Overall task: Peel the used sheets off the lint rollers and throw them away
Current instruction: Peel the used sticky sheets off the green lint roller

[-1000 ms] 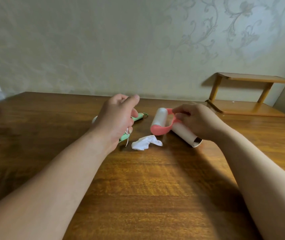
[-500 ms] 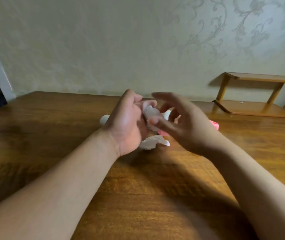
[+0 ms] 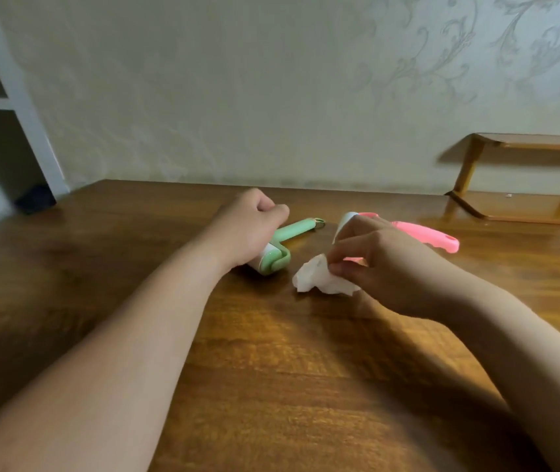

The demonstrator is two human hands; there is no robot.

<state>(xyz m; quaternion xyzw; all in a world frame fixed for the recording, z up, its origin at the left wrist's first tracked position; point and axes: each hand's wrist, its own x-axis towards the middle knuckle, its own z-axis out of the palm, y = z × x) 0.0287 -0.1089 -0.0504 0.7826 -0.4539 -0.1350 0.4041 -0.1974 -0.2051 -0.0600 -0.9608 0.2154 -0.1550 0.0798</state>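
Hands at work on a wooden table (image 3: 271, 369), mid-cleanup of two lint rollers. Left hand (image 3: 248, 229) curled into a fist, fingers together, clamped over the drum end of the green roller (image 3: 273, 258), handle pointing away toward one o'clock. Right hand (image 3: 384, 264) lowered at the table's centre, thumb and fingertips pinched tight on a crumpled sheet (image 3: 319, 279) of white paper, wad resting on the wood just beside the green roller, at its four o'clock. Pink roller (image 3: 425, 235) lying flat at one o'clock of the wad, partly hidden behind the right knuckles, apparently touched by neither hand. Small wooden shelf (image 3: 527, 206) against the wall at two o'clock. No bin anywhere in view.

Step in hand, by the look of it: gathering the peeled sheet for disposal. Best done by folding the sticky face inward before lifting, to keep the wad from clinging to the tabletop or to the fingers. Worth squeezing it into one compact ball and lifting straight up, clear of both rollers, to avoid picking up a fresh layer by accident. Sensible, too, to keep the green roller pinned firmly against the wood, ready for the next peel. Whether any soiled layer remains on either drum: impossible to tell from this angle.
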